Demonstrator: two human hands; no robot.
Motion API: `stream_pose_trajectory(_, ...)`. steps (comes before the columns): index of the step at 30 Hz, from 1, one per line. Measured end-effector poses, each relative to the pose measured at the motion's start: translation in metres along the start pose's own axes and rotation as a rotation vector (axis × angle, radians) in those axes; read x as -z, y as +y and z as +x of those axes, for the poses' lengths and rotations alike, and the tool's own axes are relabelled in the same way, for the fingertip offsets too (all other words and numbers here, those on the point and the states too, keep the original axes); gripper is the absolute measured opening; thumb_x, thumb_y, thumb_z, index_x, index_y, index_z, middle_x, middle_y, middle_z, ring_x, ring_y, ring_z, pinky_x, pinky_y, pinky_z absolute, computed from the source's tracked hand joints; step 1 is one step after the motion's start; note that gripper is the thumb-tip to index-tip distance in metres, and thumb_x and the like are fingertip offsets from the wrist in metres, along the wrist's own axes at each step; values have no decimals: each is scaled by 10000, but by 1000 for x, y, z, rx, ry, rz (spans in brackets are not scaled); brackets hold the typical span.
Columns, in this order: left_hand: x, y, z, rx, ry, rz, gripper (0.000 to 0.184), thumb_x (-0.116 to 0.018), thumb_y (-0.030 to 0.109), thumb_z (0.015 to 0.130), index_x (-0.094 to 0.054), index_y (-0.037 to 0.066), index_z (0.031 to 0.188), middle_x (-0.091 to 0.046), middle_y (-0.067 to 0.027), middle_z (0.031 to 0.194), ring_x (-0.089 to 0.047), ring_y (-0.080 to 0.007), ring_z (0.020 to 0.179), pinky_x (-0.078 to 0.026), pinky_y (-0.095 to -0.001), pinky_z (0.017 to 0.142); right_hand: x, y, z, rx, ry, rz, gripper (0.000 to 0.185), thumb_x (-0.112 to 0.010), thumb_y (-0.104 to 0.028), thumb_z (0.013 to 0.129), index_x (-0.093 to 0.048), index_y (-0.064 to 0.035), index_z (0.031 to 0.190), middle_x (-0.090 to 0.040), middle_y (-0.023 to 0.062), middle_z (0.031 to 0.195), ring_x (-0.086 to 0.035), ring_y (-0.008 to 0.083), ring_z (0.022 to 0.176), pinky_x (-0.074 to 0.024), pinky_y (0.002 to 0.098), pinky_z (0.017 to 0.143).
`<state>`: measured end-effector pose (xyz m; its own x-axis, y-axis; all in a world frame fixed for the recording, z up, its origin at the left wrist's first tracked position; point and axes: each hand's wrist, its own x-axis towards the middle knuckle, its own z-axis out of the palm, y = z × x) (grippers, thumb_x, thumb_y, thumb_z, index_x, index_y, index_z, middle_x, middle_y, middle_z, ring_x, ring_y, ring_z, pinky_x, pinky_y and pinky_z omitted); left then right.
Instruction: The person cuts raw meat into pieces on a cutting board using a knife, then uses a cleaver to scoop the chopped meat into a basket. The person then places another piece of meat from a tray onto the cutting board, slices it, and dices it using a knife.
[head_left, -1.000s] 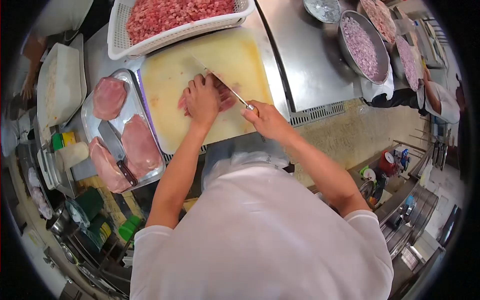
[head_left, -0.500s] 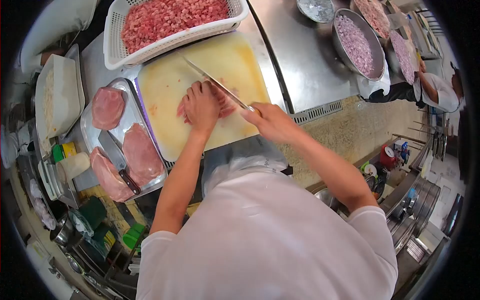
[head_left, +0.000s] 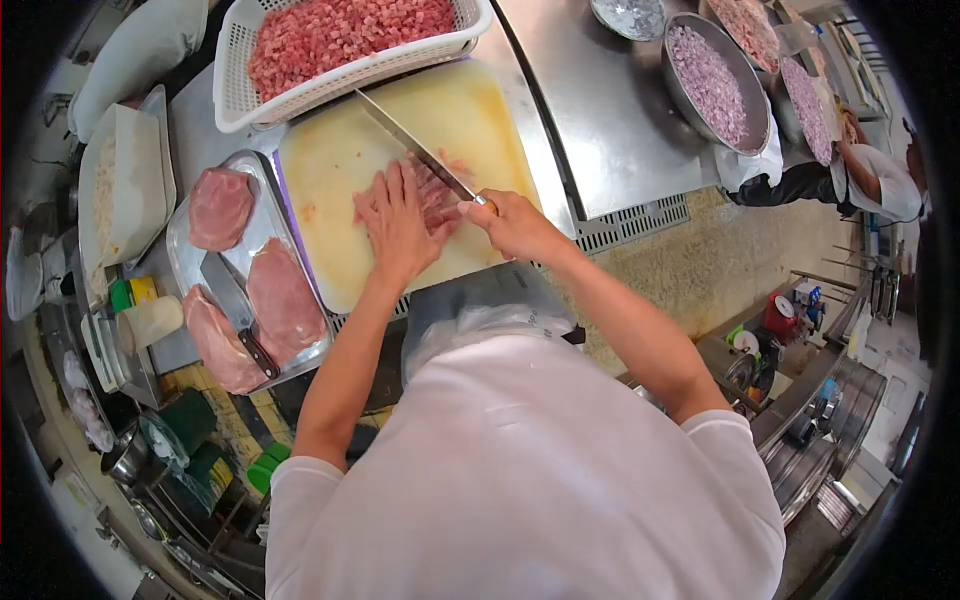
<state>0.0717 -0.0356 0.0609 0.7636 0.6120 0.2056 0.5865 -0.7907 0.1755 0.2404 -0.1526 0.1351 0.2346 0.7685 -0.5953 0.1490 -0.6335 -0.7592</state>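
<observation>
My left hand (head_left: 402,232) lies on sliced pink meat (head_left: 437,192) on the yellowish cutting board (head_left: 330,150), its fingers stretched out and the thumb apart. My right hand (head_left: 513,226) is closed round the handle of a long knife (head_left: 415,148). The blade slants up and left across the board, at the right side of my left hand and over the meat. Whether its edge touches the board cannot be made out.
A metal tray (head_left: 180,248) at left holds pork pieces (head_left: 220,208) and a second knife (head_left: 226,285). A white basket (head_left: 233,80) of diced meat stands behind the board. A bowl (head_left: 717,84) is at right; a person (head_left: 880,183) stands beyond.
My left hand's fingers have gone from curled to spread flat on the meat. My right hand and the knife have shifted slightly left, and the blade has turned more upright in view.
</observation>
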Motion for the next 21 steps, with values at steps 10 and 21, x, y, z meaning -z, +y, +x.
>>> stream_pose_trajectory(10, -11, -4, 4, 84, 82, -140, 729, -734, 334, 888, -484, -48, 1458, -545, -216, 1430, -527, -413, 1249, -364, -546, 1057, 40, -1, -45, 5, 71, -254, 629, -588, -535, 1023, -697, 49, 1232, -699, 194, 809, -691, 331, 787, -533, 452, 762)
stream_pose_trajectory(21, -30, -8, 35, 178, 131, -40, 261, -635, 146, 889, -642, 59, 1135, -612, -150, 1128, -603, -353, 1063, -472, -484, 923, 9, 0, 24, 134, -29, -167, 574, -552, -469, 1062, -677, 84, 1147, -651, 192, 719, -669, 293, 680, -529, 438, 717)
